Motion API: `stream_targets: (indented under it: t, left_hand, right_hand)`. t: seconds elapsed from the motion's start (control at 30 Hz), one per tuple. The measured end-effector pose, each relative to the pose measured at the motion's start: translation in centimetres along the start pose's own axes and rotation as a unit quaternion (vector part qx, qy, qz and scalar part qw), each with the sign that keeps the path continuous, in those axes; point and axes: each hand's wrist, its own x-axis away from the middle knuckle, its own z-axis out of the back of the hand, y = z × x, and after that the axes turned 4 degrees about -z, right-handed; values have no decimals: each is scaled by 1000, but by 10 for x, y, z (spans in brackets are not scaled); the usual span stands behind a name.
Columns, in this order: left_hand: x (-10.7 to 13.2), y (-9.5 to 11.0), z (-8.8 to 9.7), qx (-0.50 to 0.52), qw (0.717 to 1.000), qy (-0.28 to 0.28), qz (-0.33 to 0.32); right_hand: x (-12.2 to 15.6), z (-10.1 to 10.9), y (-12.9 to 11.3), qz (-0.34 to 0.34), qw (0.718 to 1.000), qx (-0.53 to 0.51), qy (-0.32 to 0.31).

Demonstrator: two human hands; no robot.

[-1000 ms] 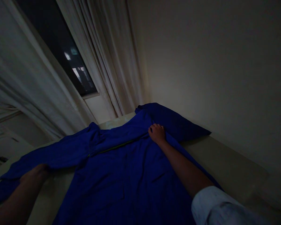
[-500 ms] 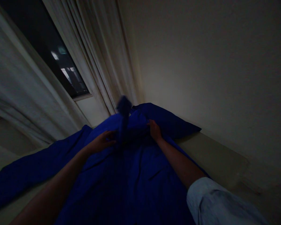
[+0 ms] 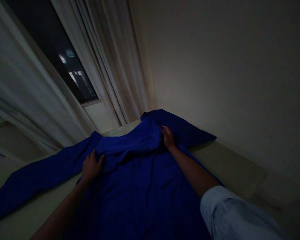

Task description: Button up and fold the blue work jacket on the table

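Head view, dim and tilted: a long-sleeved dark blue garment (image 3: 140, 200) spread out on a pale mattress (image 3: 227, 163), its body running from the near edge up toward the far edge, and one outstretched sleeve (image 3: 35, 180) lying toward the left edge of the mattress and out of frame at lower left. Work in hand: a second, folded sleeve (image 3: 130, 143) lying across the top of the garment, its end bunched toward the right. Right grip (image 3: 168, 137) closed on that bunched end, fingers curled into the cloth, the bare forearm leading back to a pale shirt sleeve (image 3: 235, 213) at lower right. Left grip (image 3: 92, 166) open, fingers spread, palm down on the garment just below the folded sleeve, pressing the cloth and holding nothing. Nearest thing to a container: a pillow (image 3: 180, 128) in a matching dark blue case at the far edge of the mattress, just beyond the garment and touching it, the filling hidden. Beyond the mattress, cream curtains (image 3: 110, 60) beside a dark window (image 3: 75, 76) with blurred lights outside, and a plain beige wall (image 3: 215, 83) along the right.
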Motion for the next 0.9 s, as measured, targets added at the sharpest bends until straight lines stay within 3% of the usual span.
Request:
stream_targets:
  t: [0.13, 0.27, 0.4, 0.5, 0.57, 0.63, 0.77, 0.9]
  left_hand:
    - [23, 9, -10, 26, 999, 37, 21]
    - [27, 11, -8, 71, 995, 55, 35]
    - [24, 10, -6, 121, 988, 67, 66]
    - [22, 9, -6, 149, 982, 77, 88]
    - [23, 8, -5, 163, 978, 84, 103]
    - [24, 7, -4, 173, 974, 87, 119]
    - [22, 5, -6, 186, 970, 75, 134]
    - [5, -8, -3, 203, 968, 46, 141]
  right_hand:
    - [-6, 4, -11, -8, 998, -15, -62]
    - [-22, 15, -41, -32, 988, 30, -151]
    - [-43, 28, -89, 47, 972, 41, -225]
    - [-66, 33, -116, 62, 980, 7, -187]
    - [-80, 37, -124, -3, 990, 83, -117]
    - [-85, 45, -124, -65, 980, 179, -51]
    - [-59, 80, -118, -90, 964, 249, -20]
    - [4, 137, -111, -87, 952, 276, -104]
